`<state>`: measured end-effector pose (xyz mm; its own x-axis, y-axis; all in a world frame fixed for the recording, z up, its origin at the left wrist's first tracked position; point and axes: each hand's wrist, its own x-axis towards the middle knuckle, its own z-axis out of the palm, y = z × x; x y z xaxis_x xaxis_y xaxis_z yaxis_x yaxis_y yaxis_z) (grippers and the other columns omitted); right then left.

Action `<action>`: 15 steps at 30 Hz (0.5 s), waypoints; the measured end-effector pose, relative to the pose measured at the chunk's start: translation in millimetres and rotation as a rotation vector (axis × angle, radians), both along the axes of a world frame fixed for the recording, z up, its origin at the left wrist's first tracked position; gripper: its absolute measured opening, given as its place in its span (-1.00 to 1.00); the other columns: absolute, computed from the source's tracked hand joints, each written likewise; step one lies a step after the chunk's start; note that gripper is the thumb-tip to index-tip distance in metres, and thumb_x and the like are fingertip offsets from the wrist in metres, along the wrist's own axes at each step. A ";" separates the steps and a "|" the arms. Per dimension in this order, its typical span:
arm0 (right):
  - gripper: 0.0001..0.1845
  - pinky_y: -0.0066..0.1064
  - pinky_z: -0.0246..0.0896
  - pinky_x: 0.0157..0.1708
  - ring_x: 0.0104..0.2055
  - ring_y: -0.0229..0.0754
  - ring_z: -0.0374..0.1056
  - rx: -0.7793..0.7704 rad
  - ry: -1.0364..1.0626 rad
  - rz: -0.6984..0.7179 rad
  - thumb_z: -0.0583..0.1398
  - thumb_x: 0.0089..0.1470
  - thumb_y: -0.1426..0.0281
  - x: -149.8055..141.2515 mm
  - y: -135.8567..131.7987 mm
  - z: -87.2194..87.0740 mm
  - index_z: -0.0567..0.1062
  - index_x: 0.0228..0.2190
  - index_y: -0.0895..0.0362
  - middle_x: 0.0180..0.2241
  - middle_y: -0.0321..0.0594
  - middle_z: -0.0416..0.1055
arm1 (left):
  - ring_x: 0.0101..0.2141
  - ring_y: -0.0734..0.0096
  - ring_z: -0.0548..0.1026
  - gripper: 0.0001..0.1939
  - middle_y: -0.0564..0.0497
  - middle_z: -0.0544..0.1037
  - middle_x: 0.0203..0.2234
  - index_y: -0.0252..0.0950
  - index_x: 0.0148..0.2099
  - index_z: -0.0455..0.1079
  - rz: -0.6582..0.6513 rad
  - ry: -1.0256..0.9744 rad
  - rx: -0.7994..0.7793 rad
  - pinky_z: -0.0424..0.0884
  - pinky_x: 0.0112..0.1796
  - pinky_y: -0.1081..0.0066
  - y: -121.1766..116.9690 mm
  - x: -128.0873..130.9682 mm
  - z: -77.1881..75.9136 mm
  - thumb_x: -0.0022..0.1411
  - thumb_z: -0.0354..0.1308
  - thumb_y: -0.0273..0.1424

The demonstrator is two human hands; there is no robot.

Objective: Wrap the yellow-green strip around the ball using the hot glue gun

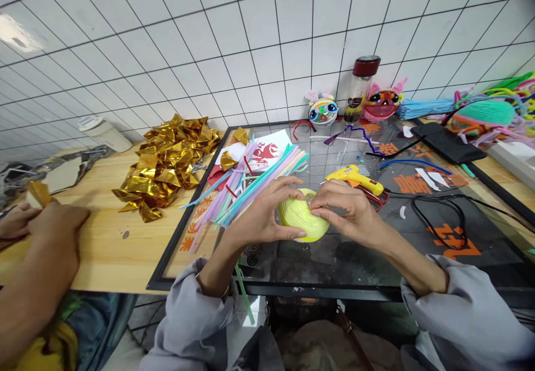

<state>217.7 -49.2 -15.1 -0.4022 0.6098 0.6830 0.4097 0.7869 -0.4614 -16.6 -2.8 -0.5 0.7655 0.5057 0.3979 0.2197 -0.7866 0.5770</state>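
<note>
A pale yellow-green ball wound from fuzzy pipe cleaner [301,221] sits between both my hands above a glass work mat [418,259]. My left hand [262,212] cups its left side, fingers curled over the top. From the right, my right hand [348,209] pinches and presses the ball with closed fingers. A bundle of pastel pipe cleaners [251,184] lies just left of my left hand. Just beyond my right hand rests a yellow glue gun [355,177].
A heap of gold foil pieces [167,162] lies on the wooden table at left. Another person's hands [45,232] work at the far left. Two painted masks [322,110], a jar [360,89], a black phone [447,142], black cables [443,209] and more pipe cleaners [489,112] stand farther back.
</note>
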 end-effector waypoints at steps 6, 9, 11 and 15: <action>-0.90 -0.28 0.24 -0.23 -0.27 -0.19 0.39 -0.012 0.010 0.002 0.23 0.29 0.43 -0.7 -0.9 -1.5 0.54 -0.30 0.14 -0.37 -0.21 0.50 | 0.10 0.13 0.53 -0.47 -0.17 0.56 0.08 -0.21 0.10 0.38 -0.046 -0.091 0.077 0.44 0.13 0.07 0.5 2.3 -3.1 0.12 0.44 -0.28; -0.91 -0.29 0.24 -0.23 -0.27 -0.19 0.39 -0.021 0.020 0.006 0.24 0.28 0.43 -1.3 -1.2 -1.3 0.54 -0.30 0.15 -0.37 -0.21 0.50 | 0.09 0.12 0.53 -0.46 -0.17 0.58 0.07 -0.22 0.11 0.39 -0.044 -0.085 0.056 0.43 0.14 0.07 -0.2 1.7 -1.6 0.11 0.43 -0.29; -0.92 -0.29 0.24 -0.22 -0.26 -0.20 0.39 -0.026 0.026 0.016 0.24 0.28 0.44 -1.8 -1.3 -0.9 0.55 -0.29 0.15 -0.36 -0.21 0.50 | 0.08 0.11 0.53 -0.45 -0.17 0.59 0.05 -0.24 0.12 0.38 -0.026 -0.064 0.032 0.43 0.13 0.09 -0.9 1.5 -0.5 0.11 0.42 -0.28; -0.92 -0.29 0.24 -0.22 -0.26 -0.20 0.40 -0.025 0.030 0.028 0.24 0.28 0.44 -1.5 -1.5 -0.4 0.55 -0.29 0.14 -0.35 -0.22 0.51 | 0.09 0.11 0.53 -0.47 -0.17 0.59 0.06 -0.24 0.11 0.38 -0.038 -0.071 0.027 0.42 0.14 0.09 -0.8 1.9 -0.7 0.11 0.42 -0.28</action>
